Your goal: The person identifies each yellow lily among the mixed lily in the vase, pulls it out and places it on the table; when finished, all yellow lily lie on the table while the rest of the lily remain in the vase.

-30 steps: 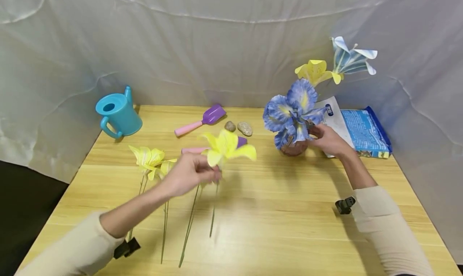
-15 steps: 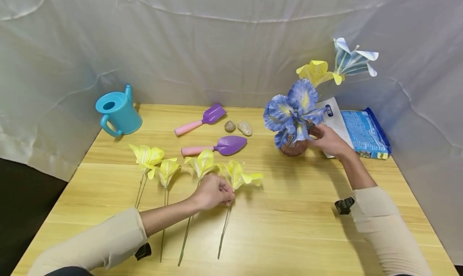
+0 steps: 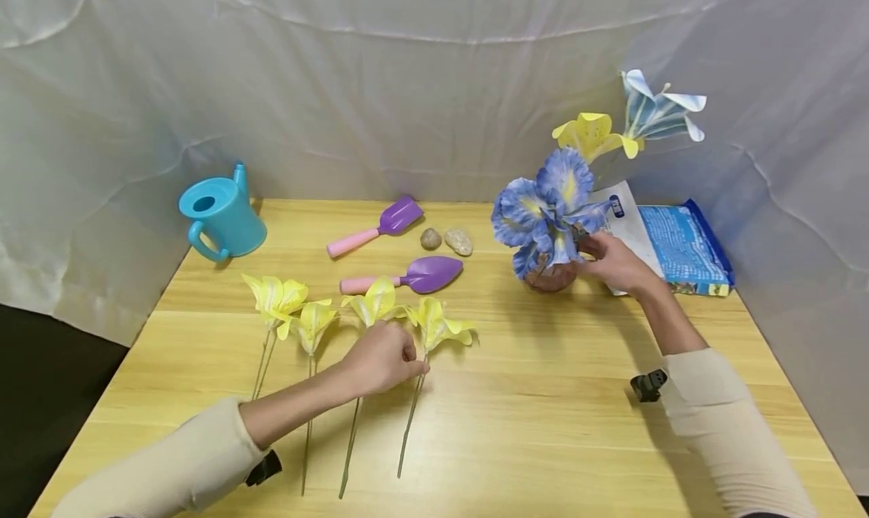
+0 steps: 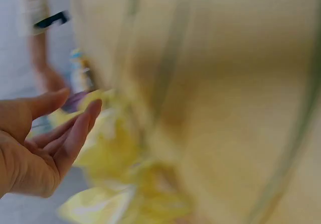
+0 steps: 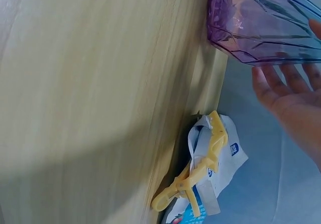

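Observation:
My left hand [image 3: 380, 360] is over the left-centre of the wooden table, fingertips beside the stem of the rightmost yellow lily [image 3: 440, 326]. In the left wrist view the thumb and fingers of that hand [image 4: 37, 143] stand apart with nothing between them. More yellow lilies [image 3: 274, 295] lie in a row to its left, stems towards me. At the right, my right hand [image 3: 621, 262] grips a purple-tinted faceted vase [image 3: 551, 280], fingers and thumb around its side [image 5: 271, 28]. The vase bears blue irises [image 3: 546, 209], a yellow lily [image 3: 592, 135] and a pale blue lily [image 3: 658, 111].
A blue watering can [image 3: 227, 216] stands at the back left. A purple scoop [image 3: 400, 216], a purple trowel [image 3: 434, 274] and two stones [image 3: 459, 241] lie mid-table. Behind my right hand is a blue-and-white bag [image 3: 686, 250] with a yellow clip [image 5: 200, 166].
My left hand brought the rightmost lily down onto the table, shifted it slightly left, and its fingers have come off the stem. My right hand has stayed on the vase.

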